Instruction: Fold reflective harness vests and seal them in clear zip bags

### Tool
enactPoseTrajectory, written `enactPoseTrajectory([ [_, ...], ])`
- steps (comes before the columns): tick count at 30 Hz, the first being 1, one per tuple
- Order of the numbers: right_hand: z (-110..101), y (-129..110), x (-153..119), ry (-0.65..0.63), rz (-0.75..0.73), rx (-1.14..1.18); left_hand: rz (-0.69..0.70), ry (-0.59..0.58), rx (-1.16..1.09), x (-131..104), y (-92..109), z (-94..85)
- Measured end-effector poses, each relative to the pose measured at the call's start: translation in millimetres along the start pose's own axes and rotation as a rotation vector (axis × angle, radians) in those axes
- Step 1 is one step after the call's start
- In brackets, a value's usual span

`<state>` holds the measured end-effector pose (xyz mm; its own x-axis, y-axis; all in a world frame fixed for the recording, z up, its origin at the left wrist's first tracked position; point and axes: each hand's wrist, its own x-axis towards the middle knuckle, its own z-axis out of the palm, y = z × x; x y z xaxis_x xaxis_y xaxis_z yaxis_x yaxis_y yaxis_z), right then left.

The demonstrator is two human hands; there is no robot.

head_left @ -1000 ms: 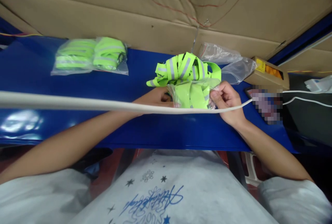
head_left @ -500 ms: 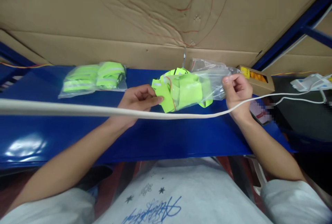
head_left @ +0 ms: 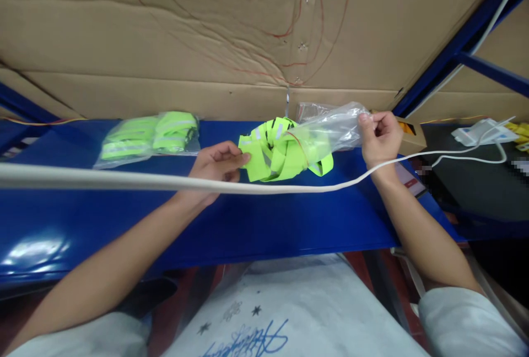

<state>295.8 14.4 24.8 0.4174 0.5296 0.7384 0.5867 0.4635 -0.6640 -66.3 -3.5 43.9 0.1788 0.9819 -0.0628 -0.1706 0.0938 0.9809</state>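
Note:
A bundle of neon-yellow reflective straps (head_left: 276,161) lies loosely folded on the blue table (head_left: 264,227). My left hand (head_left: 215,167) is closed, thumb and fingers pinching the flat left end of these straps. From the right, my right hand (head_left: 382,139) grips the closed end of a clear plastic bag (head_left: 341,128) between thumb and fingers. The bag's mouth, edged by a thin orange-red line, lies over the right part of the bundle. Much of the bundle's left and middle is outside the bag.
Two bagged neon bundles (head_left: 151,135) lie at the left back. Another clear bag (head_left: 308,110) and a cardboard box (head_left: 415,135) stand against the cardboard wall (head_left: 185,92). A white cable (head_left: 289,187) crosses in front of my wrists.
The plastic bag has slid right and up along the straps, uncovering more of them. My left hand keeps its pinch on the straps' end. The view has shifted slightly.

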Motion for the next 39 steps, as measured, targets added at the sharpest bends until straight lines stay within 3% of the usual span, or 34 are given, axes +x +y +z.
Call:
enactPoseTrajectory([
  [2, -8, 12, 12, 0.108, 0.012, -0.036, 0.038, 0.023, -0.006, 5, 1, -6.8],
  [5, -15, 32, 28, 0.251, 0.194, 0.018, 0.066, 0.024, 0.013, 16, -6, -15.2],
  [7, -14, 41, 31, 0.228, 0.265, 0.037, 0.072, 0.006, 0.058, 22, -15, -16.9],
  [9, -11, 46, 29, 0.153, 0.242, 0.0, 0.156, -0.019, 0.128, 23, -27, -16.2],
  [11, -11, 47, 25, 0.095, 0.206, -0.044, 0.355, -0.017, 0.306, 18, -36, -14.7],
  [14, -17, 44, 20, 0.026, 0.052, -0.245, 0.762, -0.064, 0.815, 2, -42, -11.6],
  [16, -21, 37, 16, -0.053, -0.118, -0.466, 0.993, -0.213, 1.116, -11, -44, -7.7],
  [19, -21, 20, 7, -0.273, -0.286, -0.686, 1.202, -0.456, 1.31, -24, -48, 0.3],
  [23, -16, -4, -5, -0.713, -0.332, -0.8, 1.218, -0.63, 1.351, -28, -58, 7.1],
  [25, -17, -9, -7, -0.812, -0.314, -0.878, 1.202, -0.649, 1.333, -25, -61, 7.7],
  [29, -25, -4, 1, -0.886, -0.237, -1.037, 1.193, -0.632, 1.264, -20, -62, 6.5],
  [34, -27, 14, 13, -0.933, -0.164, -1.07, 1.162, -0.639, 1.097, -18, -64, 3.5],
  [39, -24, 15, 22, -0.862, -0.308, -0.983, 1.132, -0.617, 1.102, -18, -63, 1.3],
])
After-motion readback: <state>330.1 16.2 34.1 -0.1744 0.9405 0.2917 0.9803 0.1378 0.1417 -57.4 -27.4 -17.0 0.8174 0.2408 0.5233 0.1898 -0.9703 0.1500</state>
